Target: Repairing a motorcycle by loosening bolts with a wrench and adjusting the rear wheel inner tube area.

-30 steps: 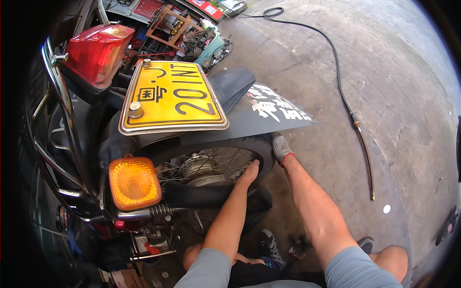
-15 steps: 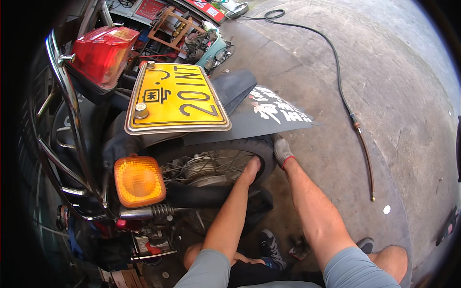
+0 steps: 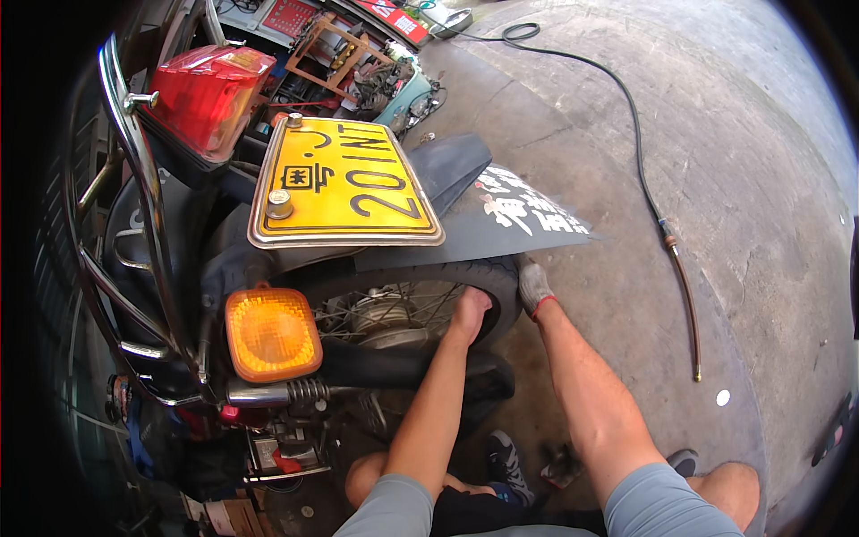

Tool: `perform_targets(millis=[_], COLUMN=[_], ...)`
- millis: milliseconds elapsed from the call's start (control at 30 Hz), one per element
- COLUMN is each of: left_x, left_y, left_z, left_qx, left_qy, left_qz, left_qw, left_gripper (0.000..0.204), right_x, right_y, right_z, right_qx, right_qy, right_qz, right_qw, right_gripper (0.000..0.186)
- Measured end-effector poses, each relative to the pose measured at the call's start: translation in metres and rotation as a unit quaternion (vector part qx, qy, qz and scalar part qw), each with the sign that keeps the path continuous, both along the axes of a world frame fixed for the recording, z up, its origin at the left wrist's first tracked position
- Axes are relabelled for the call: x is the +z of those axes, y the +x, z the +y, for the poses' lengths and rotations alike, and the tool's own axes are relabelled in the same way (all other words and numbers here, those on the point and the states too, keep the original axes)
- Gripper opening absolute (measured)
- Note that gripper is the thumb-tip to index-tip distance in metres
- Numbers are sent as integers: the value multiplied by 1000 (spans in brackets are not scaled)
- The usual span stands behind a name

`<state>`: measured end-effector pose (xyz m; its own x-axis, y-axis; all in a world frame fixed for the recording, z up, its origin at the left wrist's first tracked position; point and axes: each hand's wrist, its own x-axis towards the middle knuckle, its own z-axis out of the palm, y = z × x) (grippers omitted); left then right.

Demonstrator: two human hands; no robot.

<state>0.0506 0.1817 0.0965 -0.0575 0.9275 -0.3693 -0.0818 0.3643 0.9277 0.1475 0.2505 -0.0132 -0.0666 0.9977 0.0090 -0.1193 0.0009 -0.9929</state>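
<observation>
The rear wheel of a motorcycle stands before me, its black tyre [image 3: 503, 291] and wire spokes [image 3: 425, 313] partly under a dark mud flap [image 3: 528, 234]. My bare left hand [image 3: 471, 313] is at the inner side of the rim, beside the spokes. Its fingers are curled in, and whatever they may hold is hidden. A grey work glove with a red cuff covers my right hand [image 3: 537, 286], which rests against the outside of the tyre tread. The fingertips of that hand disappear behind the tyre and flap.
Above the wheel sit a yellow licence plate [image 3: 344, 183], a red tail light [image 3: 210, 98] and an orange indicator [image 3: 273, 334]. Chrome bars [image 3: 134, 179] rise at the left. An air hose [image 3: 637, 143] lies across the concrete floor. Tools and parts crowd a teal bin [image 3: 407, 103] at the back.
My left hand has turned slightly at the rim, with its curled fingers showing more. My right hand stays against the tyre. The whole view has shifted a little.
</observation>
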Motion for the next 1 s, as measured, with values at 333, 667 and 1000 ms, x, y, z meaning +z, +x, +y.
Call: perform_targets(millis=[333, 667, 1000], left_x=[30, 88, 29], left_y=[3, -11, 0], left_z=[2, -17, -7], left_qx=[-6, 77, 155], left_qy=[77, 195, 174], left_qz=[-129, -246, -93], left_qw=[989, 946, 968], left_gripper=[34, 41, 29], right_x=[-3, 19, -11], right_y=[-2, -24, -25], right_z=[-6, -18, -22], right_qx=[14, 67, 77], right_qy=[14, 19, -273], right_qz=[11, -119, 247], right_qw=[1000, 990, 927], right_gripper=[41, 43, 40])
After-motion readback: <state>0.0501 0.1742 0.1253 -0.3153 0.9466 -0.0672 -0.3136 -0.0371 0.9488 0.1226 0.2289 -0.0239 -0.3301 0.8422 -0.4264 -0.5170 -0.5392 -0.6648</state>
